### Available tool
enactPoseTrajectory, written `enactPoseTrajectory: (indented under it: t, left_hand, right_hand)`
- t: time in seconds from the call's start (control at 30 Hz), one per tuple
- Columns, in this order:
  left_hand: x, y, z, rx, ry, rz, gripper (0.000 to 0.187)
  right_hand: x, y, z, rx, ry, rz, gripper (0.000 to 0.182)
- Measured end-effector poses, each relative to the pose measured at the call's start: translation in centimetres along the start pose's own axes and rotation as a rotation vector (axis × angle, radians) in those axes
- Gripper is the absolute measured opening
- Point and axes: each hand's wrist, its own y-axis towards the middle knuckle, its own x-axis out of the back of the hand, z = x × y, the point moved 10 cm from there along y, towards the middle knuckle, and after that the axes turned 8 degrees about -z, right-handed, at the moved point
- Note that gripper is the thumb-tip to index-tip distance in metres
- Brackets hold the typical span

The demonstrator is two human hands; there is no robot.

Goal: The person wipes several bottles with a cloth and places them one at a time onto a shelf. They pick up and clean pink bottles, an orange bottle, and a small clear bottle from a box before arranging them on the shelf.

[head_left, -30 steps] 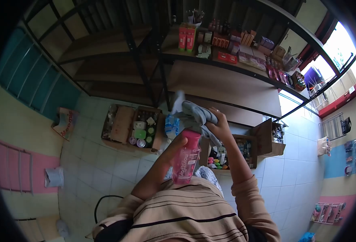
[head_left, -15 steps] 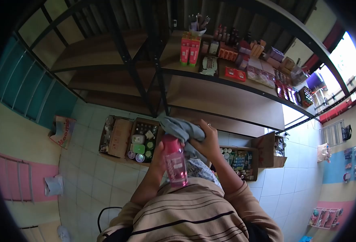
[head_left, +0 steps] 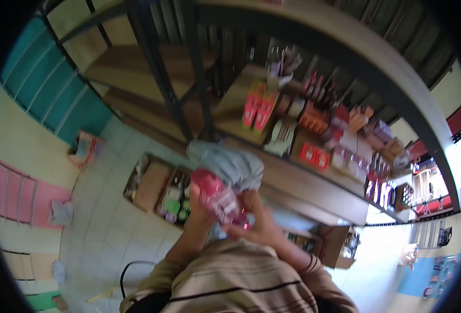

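Two hands of mine are on one pink bottle (head_left: 218, 199), held above the floor (head_left: 102, 224) in front of my striped top (head_left: 233, 279), its cap end tilted up and to the left. My left hand (head_left: 199, 211) has its fingers clamped round the bottle's side. My right hand (head_left: 260, 223) is at the lower end; blur keeps me from telling whether those fingers are clamped on the bottle, the grey cloth (head_left: 228, 160) or both. The cloth is bunched along the bottle's far side. Beyond it, a wooden shelf (head_left: 233, 99) carries upright pink boxes (head_left: 256, 110) and a red pack (head_left: 314, 155) near its edge. An open carton (head_left: 154, 187) sits on the floor to my left, a cardboard box (head_left: 334, 248) to my right.
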Motion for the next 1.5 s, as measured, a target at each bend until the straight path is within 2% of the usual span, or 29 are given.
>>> enactPoseTrajectory:
  t: [0.03, 0.07, 0.1, 0.13, 0.2, 0.23, 0.27, 0.33, 0.4, 0.47, 0.53, 0.6, 0.67, 0.7, 0.73, 0.83, 0.93, 1.5]
  left_hand:
    - [-0.2, 0.7, -0.6, -0.119, 0.158, -0.087, 0.075]
    - [-1.2, 1.5, -1.5, -0.241, 0.307, -0.158, 0.079]
    - [-3.0, 2.5, -2.0, -0.235, 0.269, -0.061, 0.078]
    - [-4.5, 3.0, -2.7, -0.217, 0.227, 0.01, 0.076]
    - [-5.6, 4.3, -4.6, -0.269, 0.196, -0.077, 0.059]
    - [-5.7, 4.9, -5.7, -0.303, 0.179, -0.126, 0.051]
    - [-5.6, 5.1, -6.9, -0.362, 0.288, -0.111, 0.047]
    - [-5.0, 5.3, -9.2, -0.49, 0.504, -0.085, 0.045]
    - [-3.9, 5.3, -9.7, -0.48, 0.383, -0.053, 0.049]
    - [-3.9, 5.0, -9.5, -0.488, 0.334, -0.022, 0.053]
    - [-0.1, 5.8, -6.9, -0.127, -0.01, -0.091, 0.053]
    - [3.7, 6.0, -4.0, 0.237, -0.353, -0.154, 0.057]
    - [4.2, 6.1, -1.1, 0.601, -0.687, -0.2, 0.064]
    - [4.2, 5.6, -0.8, 0.655, -0.761, -0.215, 0.064]
    - [4.3, 5.6, -0.7, 0.663, -0.776, -0.222, 0.063]
    - [5.5, 6.3, -2.9, 0.364, -0.581, -0.207, 0.063]
    - [6.1, 6.3, -3.8, 0.272, -0.541, -0.214, 0.063]
    - [3.7, 8.1, -3.3, 0.288, -0.532, -0.152, 0.064]
  right_hand:
    - [-0.6, 0.3, -0.9, -0.002, 0.028, 0.072, 0.076]
    - [-1.2, 0.7, -2.1, -0.082, 0.227, 0.156, 0.077]
    - [-1.6, 1.2, -2.7, -0.174, 0.425, 0.244, 0.078]
    - [-1.0, 1.8, -1.6, -0.194, 0.442, 0.297, 0.078]
    - [-0.1, 0.9, 1.5, -0.267, 0.482, 0.431, 0.076]
    - [2.2, 1.6, 3.6, -0.101, 0.372, 0.404, 0.073]
    - [4.6, 2.0, 5.7, 0.05, 0.267, 0.38, 0.07]
    - [10.6, 4.1, 15.6, 0.449, 0.087, 0.272, 0.06]
    - [17.6, 6.5, 21.5, 0.494, -0.25, -0.177, 0.046]
    - [21.3, 11.8, 24.6, 0.46, -0.167, -0.302, 0.05]
    - [24.7, 16.8, 26.4, 0.486, -0.091, -0.395, 0.056]
    - [26.8, 21.6, 24.4, 0.379, -0.159, -0.423, 0.066]
    - [26.9, 24.9, 21.4, 0.216, -0.114, -0.386, 0.072]
    - [26.7, 25.7, 21.0, 0.188, -0.143, -0.386, 0.071]
    - [26.4, 26.3, 20.6, 0.159, -0.169, -0.385, 0.07]
    - [26.0, 28.1, 19.7, 0.14, -0.18, -0.357, 0.072]
    - [25.8, 28.8, 19.8, 0.149, -0.174, -0.347, 0.075]
    - [24.1, 29.2, 20.5, 0.217, -0.172, -0.323, 0.079]
